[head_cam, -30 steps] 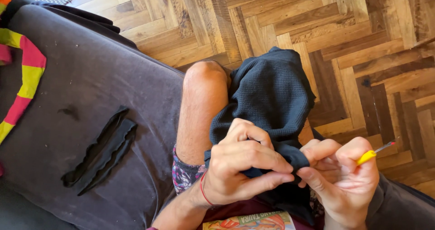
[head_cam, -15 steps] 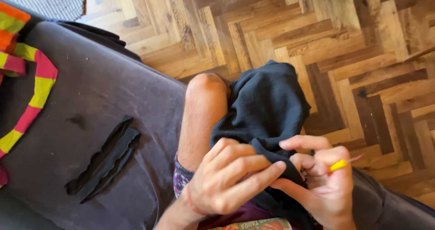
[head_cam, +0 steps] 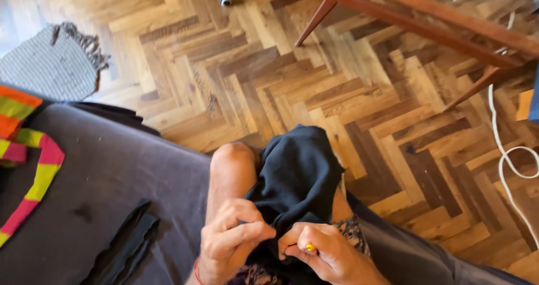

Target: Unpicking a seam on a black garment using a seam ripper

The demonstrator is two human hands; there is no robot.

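Draping over the bare knee, the black knitted cloth (head_cam: 295, 173) looks light, soft and floppy; I judge it is best held at its bunched lower edge. The left hand (head_cam: 230, 240) pinches that edge with thumb and fingers; the right hand (head_cam: 325, 254) is curled tight round a thin yellow-ended tool (head_cam: 310, 247). Beneath is a grey sofa (head_cam: 84, 173) bearing a folded black strip (head_cam: 126, 246), then herringbone wood floor (head_cam: 348, 83).
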